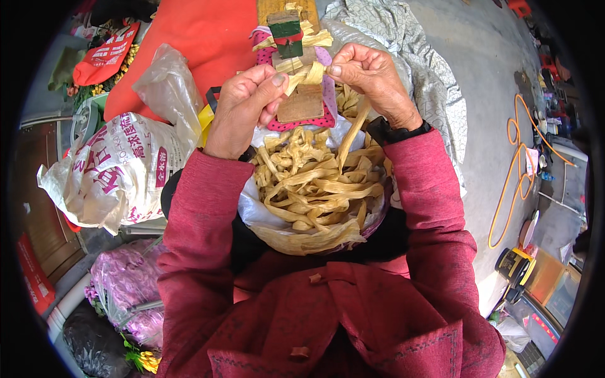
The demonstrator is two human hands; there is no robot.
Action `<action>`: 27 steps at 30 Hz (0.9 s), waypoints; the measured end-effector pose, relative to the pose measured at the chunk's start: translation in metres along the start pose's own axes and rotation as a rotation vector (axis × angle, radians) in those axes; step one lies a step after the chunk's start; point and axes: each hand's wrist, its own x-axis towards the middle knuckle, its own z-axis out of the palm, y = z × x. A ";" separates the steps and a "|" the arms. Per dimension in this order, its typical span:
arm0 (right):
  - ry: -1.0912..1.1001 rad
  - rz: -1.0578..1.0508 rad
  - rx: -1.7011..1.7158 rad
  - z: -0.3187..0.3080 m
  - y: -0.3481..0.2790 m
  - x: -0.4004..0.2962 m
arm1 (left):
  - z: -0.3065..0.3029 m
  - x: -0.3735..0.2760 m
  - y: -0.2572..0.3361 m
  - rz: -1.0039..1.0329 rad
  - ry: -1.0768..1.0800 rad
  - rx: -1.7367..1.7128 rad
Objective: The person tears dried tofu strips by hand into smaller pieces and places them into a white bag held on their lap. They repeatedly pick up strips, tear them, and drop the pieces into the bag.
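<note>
Between both hands, a flat tan strip of dried plant fibre (pixel 314 73) lies folded or knotted over a small wooden board. My left hand (pixel 250 106) pinches its left end between thumb and fingers. The strip's right end is pinched by my right hand (pixel 373 80), which wears a black wristband. Just beyond stands a green block with a red band (pixel 286 35) and a bare wooden top, other strip pieces around it. The wooden board (pixel 301 104) rests on a pink dotted cloth (pixel 302 124). Nearer the body, a lined basket (pixel 264 215) holds a heap of strips (pixel 326 182).
A white woven sack (pixel 127 165) bearing writing lies at left, beside red cloth (pixel 203 42). Patterned grey fabric (pixel 425 71) lies at right. An orange hose (pixel 508 189) is on the concrete floor. Bagged purple material (pixel 130 283) sits at lower left.
</note>
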 end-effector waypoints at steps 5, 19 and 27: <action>-0.049 -0.076 -0.063 0.010 0.004 0.000 | 0.001 0.003 -0.005 0.010 0.103 -0.027; -0.150 0.034 -0.080 0.005 0.002 -0.009 | -0.001 0.002 -0.011 0.132 -0.029 0.181; -0.247 0.185 -0.073 0.014 0.006 -0.004 | 0.010 0.008 -0.022 0.555 0.078 0.715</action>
